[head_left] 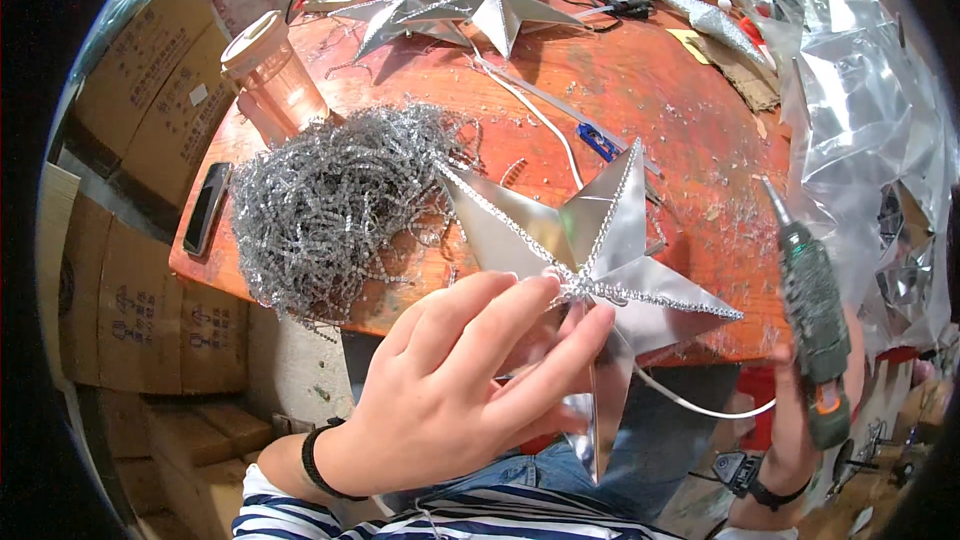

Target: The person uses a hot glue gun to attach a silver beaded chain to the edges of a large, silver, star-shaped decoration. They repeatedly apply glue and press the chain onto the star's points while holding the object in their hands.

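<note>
A silver five-pointed star (612, 220) with raised folds leans over the table's near edge, its lowest point hanging over my lap. Shiny beaded trim (660, 297) runs along several of its ridges and meets at the centre. My left hand (470, 370) is closed on the star, fingertips pressed at that centre; part of its grip is hidden. Off to the right, my right hand (795, 390) grips a dark green hot glue gun (815, 310), nozzle pointing up and away from the star. The gun covers most of those fingers. Its white cord (700, 408) loops below the star.
A heap of silver trim (335, 210) lies on the orange table (690, 120), near a phone (207, 210) and a pink lidded cup (275, 80). Finished-looking stars (490, 15) sit at the back. A blue cutter (598, 143) lies mid-table. Clear plastic bags (870, 120) crowd the right.
</note>
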The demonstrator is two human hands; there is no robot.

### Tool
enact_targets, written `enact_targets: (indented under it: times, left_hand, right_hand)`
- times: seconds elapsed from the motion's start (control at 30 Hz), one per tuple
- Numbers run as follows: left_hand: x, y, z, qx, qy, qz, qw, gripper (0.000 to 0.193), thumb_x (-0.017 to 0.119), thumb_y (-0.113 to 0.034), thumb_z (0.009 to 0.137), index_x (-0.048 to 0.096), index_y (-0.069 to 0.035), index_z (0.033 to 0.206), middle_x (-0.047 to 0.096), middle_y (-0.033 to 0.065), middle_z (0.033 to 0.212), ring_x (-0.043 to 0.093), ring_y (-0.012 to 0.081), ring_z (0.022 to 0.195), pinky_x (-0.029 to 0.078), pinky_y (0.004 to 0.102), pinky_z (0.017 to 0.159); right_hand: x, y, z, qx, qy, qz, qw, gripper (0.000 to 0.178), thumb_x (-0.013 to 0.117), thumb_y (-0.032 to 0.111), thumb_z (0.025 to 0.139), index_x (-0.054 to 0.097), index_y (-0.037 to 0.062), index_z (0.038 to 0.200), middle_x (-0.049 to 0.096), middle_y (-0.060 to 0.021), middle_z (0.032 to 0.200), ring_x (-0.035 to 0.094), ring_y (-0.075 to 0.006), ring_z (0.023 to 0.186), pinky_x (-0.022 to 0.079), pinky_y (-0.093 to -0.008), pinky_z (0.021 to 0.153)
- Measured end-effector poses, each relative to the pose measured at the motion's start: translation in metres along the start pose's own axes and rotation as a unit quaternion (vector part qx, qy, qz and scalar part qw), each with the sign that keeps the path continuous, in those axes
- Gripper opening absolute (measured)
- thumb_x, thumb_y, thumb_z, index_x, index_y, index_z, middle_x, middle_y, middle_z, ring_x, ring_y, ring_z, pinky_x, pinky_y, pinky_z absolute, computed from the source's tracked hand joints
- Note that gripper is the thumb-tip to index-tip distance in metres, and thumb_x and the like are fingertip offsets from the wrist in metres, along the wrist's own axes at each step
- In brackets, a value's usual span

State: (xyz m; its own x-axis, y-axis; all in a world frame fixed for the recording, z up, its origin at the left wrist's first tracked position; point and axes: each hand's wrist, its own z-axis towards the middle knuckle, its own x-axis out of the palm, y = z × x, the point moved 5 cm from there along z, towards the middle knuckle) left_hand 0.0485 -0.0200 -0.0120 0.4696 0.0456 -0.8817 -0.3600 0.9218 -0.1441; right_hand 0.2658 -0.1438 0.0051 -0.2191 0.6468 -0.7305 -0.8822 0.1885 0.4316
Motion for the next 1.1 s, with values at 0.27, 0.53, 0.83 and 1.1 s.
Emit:
enact_targets:
  times: [0.27,0.53,0.83,1.1]
  left_hand:
    - [0.014,0.012,0.002,0.005,0.001,-0.011,1.000,0.067,0.066,-0.050,0.069,0.060,-0.009,0.122,0.055,0.0106,0.111,0.056,0.0273,0.096,0.049,0.0378,0.083]
    - [0.007,0.033,-0.003,-0.037,0.012,-0.221,0.974,0.081,0.063,-0.065,0.072,0.055,0.000,0.121,0.060,0.0162,0.110,0.060,0.0306,0.100,0.048,0.0385,0.087]
    - [0.005,0.100,-0.068,-0.266,-0.313,-0.314,0.856,0.017,0.061,-0.003,0.087,0.051,0.000,0.100,0.056,0.0099,0.097,0.056,0.0143,0.086,0.046,0.0252,0.077]
    - [0.034,0.127,-0.081,-0.246,-0.293,-0.176,0.907,0.013,0.061,0.007,0.085,0.054,-0.002,0.093,0.056,0.0076,0.094,0.054,0.0136,0.082,0.044,0.0240,0.074]
  right_hand:
    - [0.011,0.001,0.002,0.024,0.030,0.065,0.997,0.033,0.074,0.022,0.074,0.066,-0.0018,0.096,0.068,-0.0129,0.092,0.065,-0.0236,0.080,0.050,-0.0318,0.074]
    - [0.016,0.011,0.009,-0.132,0.054,0.095,0.985,0.046,0.071,0.033,0.080,0.059,-0.0026,0.106,0.064,-0.0125,0.098,0.060,-0.0274,0.094,0.044,-0.0403,0.087]
    - [0.027,0.023,0.032,-0.311,0.135,0.172,0.925,0.042,0.070,0.039,0.072,0.064,-0.0009,0.081,0.068,-0.0109,0.076,0.066,-0.0266,0.066,0.056,-0.0385,0.067]
    - [0.034,0.023,0.031,-0.291,0.165,0.182,0.925,0.039,0.066,0.040,0.071,0.063,0.0008,0.076,0.066,-0.0104,0.070,0.067,-0.0262,0.063,0.056,-0.0353,0.063]
